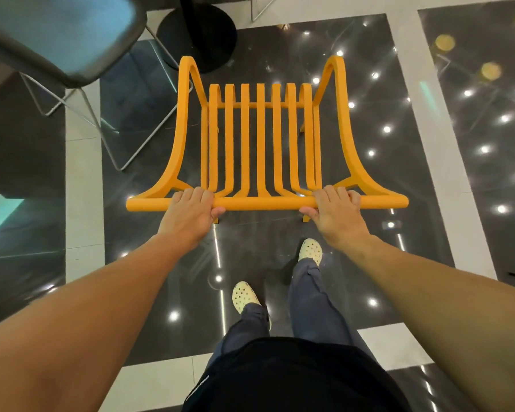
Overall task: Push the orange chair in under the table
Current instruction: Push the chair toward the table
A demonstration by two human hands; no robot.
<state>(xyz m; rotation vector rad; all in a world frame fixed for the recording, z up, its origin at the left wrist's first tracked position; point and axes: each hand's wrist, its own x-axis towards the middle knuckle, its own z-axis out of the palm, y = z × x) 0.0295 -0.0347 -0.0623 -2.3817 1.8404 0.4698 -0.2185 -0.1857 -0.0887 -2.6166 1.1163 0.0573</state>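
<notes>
At far left stands a stool with a padded dark seat on thin wire legs; beside it, the round black table base sits on glossy dark tile. The orange chair, matte tubing with curved slats, stands just short of that base. Left hand and right hand, apart, each clamp its top rail.

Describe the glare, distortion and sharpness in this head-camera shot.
Head view: ceiling lights glint as bright spots across the glossy dark floor; wide-angle bending stretches the forearms at the bottom corners; the orange chair and both hands, left hand and right hand, look sharp; the grey chair at the upper left is soft.
</notes>
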